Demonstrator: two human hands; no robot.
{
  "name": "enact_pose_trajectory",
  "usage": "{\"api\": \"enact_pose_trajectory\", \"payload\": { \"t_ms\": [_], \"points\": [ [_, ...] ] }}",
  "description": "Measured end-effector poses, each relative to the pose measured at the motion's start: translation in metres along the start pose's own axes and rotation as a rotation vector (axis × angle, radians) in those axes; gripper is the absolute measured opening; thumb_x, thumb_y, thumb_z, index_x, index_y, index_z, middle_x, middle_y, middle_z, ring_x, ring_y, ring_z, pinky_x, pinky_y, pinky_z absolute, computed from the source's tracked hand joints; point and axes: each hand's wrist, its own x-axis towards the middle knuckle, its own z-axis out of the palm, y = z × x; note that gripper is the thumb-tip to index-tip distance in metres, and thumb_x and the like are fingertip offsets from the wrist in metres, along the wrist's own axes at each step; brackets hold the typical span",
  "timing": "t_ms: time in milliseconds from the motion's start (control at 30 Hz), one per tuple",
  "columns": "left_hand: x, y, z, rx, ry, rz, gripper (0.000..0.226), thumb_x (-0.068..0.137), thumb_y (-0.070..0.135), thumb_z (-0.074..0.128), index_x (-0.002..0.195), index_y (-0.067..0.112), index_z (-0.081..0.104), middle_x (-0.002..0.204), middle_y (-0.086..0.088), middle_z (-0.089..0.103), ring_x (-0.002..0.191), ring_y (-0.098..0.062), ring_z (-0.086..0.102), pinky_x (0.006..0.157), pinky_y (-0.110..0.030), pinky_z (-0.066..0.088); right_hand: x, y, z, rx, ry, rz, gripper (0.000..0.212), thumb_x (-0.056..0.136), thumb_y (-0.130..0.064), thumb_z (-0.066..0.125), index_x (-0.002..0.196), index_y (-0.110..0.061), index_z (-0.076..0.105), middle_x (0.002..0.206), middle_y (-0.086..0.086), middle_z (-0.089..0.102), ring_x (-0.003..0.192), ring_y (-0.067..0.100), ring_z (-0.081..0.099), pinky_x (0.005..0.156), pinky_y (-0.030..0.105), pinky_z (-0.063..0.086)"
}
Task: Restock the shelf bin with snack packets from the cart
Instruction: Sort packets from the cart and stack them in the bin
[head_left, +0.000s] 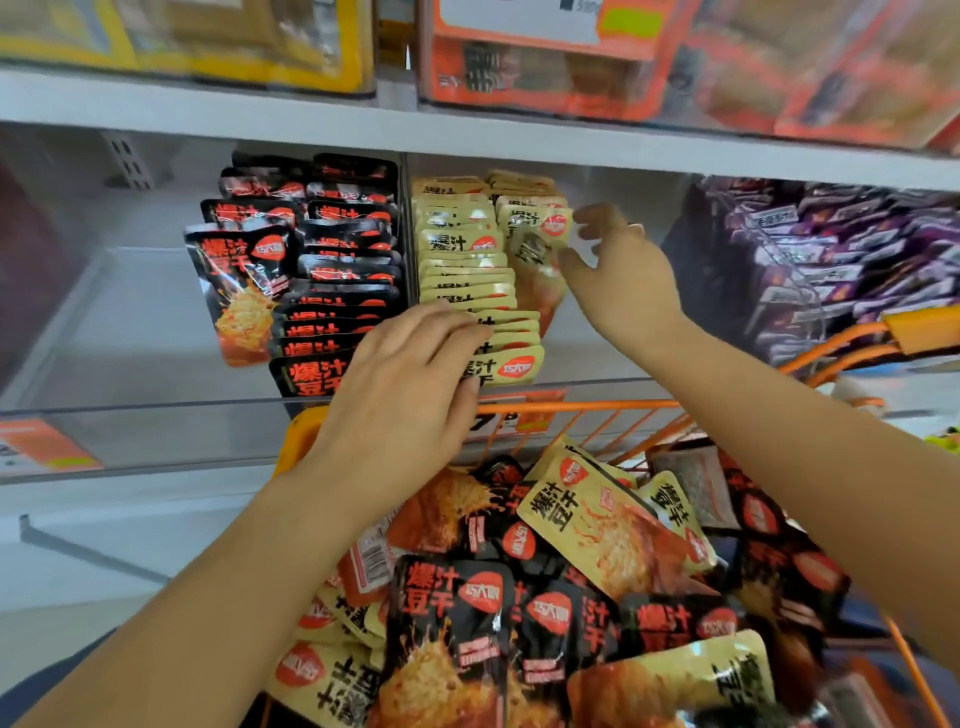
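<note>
A clear shelf bin (405, 228) holds black snack packets (343, 270) on the left of its divider and yellow snack packets (462, 260) on the right. My left hand (410, 374) lies with straight fingers on the front of the yellow row. My right hand (618, 270) reaches in from the right, its fingers spread beside a tilted yellow packet (540, 260) at the row's right side; I cannot tell whether it touches the packet. Below, the orange cart (576, 410) is heaped with loose black packets (452, 623) and yellow packets (597, 525).
Purple packets (831, 260) fill the neighbouring bin on the right. Boxed goods stand on the upper shelf (519, 130). An orange price tag (41, 447) sits on the shelf front at left. The left part of the bin shelf is bare.
</note>
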Motion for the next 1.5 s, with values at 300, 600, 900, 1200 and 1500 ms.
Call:
{"api": "enact_pose_trajectory", "payload": {
  "t_ms": [300, 600, 900, 1200, 1500],
  "points": [
    [-0.009, -0.001, -0.006, -0.02, 0.124, -0.029, 0.039, 0.09, 0.021, 0.05, 0.128, 0.012, 0.056, 0.131, -0.003, 0.056, 0.139, -0.023, 0.029, 0.115, -0.038, 0.017, -0.14, 0.007, -0.068, -0.436, -0.392, -0.44, 0.036, 0.095, -0.046, 0.034, 0.098, -0.024, 0.063, 0.088, 0.0, 0.068, 0.08, 0.026, 0.066, 0.059, 0.029, 0.044],
    [-0.01, 0.0, -0.002, -0.005, 0.101, -0.009, 0.041, 0.09, 0.025, 0.039, 0.122, 0.011, 0.061, 0.126, -0.004, 0.06, 0.133, -0.025, 0.037, 0.109, -0.043, 0.033, -0.155, 0.033, -0.056, -0.272, -0.722, -0.028, 0.048, 0.077, -0.055, 0.067, 0.108, -0.02, 0.061, 0.088, -0.003, 0.064, 0.083, 0.014, 0.062, 0.075, 0.034, 0.051],
    [-0.011, 0.006, -0.006, -0.082, 0.227, 0.072, 0.033, 0.091, 0.02, 0.044, 0.115, 0.009, 0.064, 0.118, -0.003, 0.061, 0.127, -0.021, 0.041, 0.109, -0.031, 0.026, -0.131, 0.034, -0.076, 0.166, -0.531, 0.172, 0.023, 0.071, -0.012, 0.082, 0.078, -0.018, 0.06, 0.07, -0.005, 0.058, 0.064, 0.01, 0.053, 0.057, 0.019, 0.038],
    [-0.019, 0.028, -0.027, -1.131, -0.167, -0.398, 0.036, 0.084, 0.049, 0.061, 0.108, 0.022, 0.066, 0.099, 0.003, 0.071, 0.087, -0.013, 0.069, 0.082, -0.029, 0.055, -0.136, -0.002, -0.082, 1.199, -0.575, 0.503, 0.032, 0.075, -0.012, 0.069, 0.106, -0.005, 0.067, 0.101, 0.009, 0.072, 0.081, 0.016, 0.069, 0.063, 0.027, 0.053],
    [-0.014, 0.027, -0.019, -1.08, 0.03, -0.421, 0.023, 0.08, 0.03, 0.068, 0.103, 0.032, 0.068, 0.098, 0.016, 0.073, 0.093, -0.003, 0.068, 0.078, -0.02, 0.054, -0.08, -0.017, -0.059, 0.607, -0.28, 0.197, 0.008, 0.089, -0.022, 0.065, 0.09, -0.014, 0.067, 0.087, -0.001, 0.069, 0.081, 0.005, 0.064, 0.081, 0.026, 0.05]
  ]
}}
